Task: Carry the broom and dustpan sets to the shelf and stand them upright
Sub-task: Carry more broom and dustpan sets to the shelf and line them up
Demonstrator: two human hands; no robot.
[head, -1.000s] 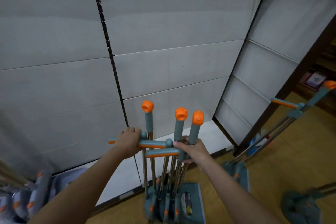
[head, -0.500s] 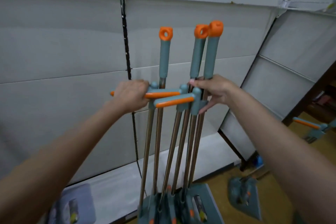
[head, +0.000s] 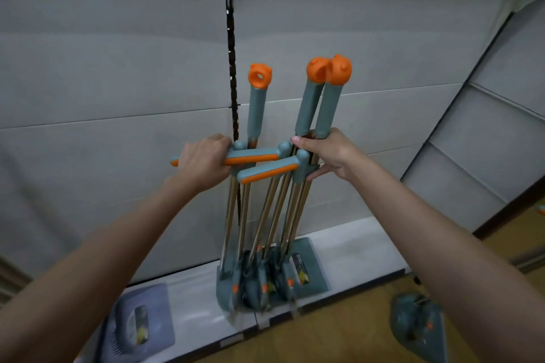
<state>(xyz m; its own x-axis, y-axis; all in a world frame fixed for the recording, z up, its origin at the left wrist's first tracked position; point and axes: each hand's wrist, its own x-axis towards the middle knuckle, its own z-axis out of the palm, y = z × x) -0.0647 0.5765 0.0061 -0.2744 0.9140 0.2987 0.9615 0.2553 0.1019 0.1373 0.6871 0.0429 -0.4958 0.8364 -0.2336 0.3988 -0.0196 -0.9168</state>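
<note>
**Three sets on the shelf**

Here three broom and dustpan sets point(head: 267, 215) stand upright on the white shelf point(head: 354, 247). The left hand point(head: 203, 163) grips a side handle; the right hand point(head: 326, 155) grips two poles. Grey panels point(head: 118, 68) behind, wooden floor point(head: 339, 336) below.

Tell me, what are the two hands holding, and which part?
Both hold the bundle of broom and dustpan sets. The left hand grips a sideways grey-and-orange handle; the right hand holds the poles just under the grey grips.
</note>
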